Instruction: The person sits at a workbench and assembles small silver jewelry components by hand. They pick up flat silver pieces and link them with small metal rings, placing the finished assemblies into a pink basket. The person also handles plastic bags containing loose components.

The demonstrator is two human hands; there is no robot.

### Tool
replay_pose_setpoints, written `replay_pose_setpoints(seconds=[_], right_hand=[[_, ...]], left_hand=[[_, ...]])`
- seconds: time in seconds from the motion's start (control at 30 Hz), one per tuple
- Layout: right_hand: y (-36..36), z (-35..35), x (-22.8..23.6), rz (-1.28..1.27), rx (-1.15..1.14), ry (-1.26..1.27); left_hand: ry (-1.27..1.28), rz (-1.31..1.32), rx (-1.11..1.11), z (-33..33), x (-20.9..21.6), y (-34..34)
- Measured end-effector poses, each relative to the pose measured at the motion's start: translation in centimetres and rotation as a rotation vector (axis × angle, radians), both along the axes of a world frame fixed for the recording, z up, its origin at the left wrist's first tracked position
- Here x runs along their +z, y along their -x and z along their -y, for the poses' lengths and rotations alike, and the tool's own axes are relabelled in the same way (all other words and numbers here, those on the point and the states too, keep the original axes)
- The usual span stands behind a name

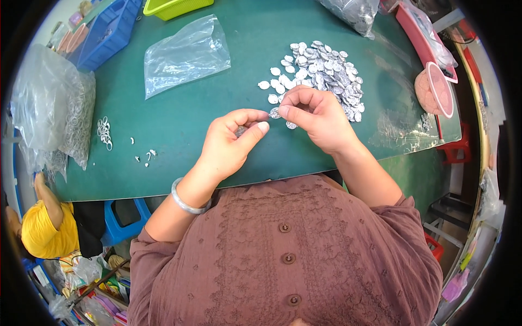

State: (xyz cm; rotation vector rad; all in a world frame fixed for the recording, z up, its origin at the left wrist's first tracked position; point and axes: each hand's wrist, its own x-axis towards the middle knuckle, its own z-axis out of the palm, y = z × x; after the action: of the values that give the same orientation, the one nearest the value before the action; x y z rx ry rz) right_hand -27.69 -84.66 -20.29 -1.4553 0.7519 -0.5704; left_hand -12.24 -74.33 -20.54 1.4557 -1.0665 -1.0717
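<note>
Above the table's front edge, my right hand [318,117] pinches a small silver oval medal [274,113] between thumb and forefinger. Close on its left is my left hand [231,138], its fingertips at the medal's near side. The left fingers are curled round small silvery pieces [241,130], mostly hidden in the palm. Another medal [291,125] lies on the table below my right hand. Just beyond that hand spreads a heap of similar silver medals [331,70], with some loose ones at its left side.
The green table [179,130] carries a flat clear plastic bag [187,57], a bulging bag of metal rings [79,119], loose links [103,133] and small white bits [147,156]. Blue [109,32], lime [176,6] and pink [418,35] bins line its edges. A person in yellow [49,228] is at left.
</note>
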Motion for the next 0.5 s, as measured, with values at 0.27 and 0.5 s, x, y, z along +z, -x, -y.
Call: replay_pose_setpoints(seconds=[0.27, 0.5], right_hand=[[0.13, -0.93, 0.31, 0.153, 0.022, -0.253], [0.3, -1.03, 0.47, 0.169, 0.037, -0.277]], left_hand=[[-0.103, -0.396, 0.026, 0.18, 0.09, 0.3], [-0.107, -0.43, 0.033, 0.01, 0.03, 0.15]])
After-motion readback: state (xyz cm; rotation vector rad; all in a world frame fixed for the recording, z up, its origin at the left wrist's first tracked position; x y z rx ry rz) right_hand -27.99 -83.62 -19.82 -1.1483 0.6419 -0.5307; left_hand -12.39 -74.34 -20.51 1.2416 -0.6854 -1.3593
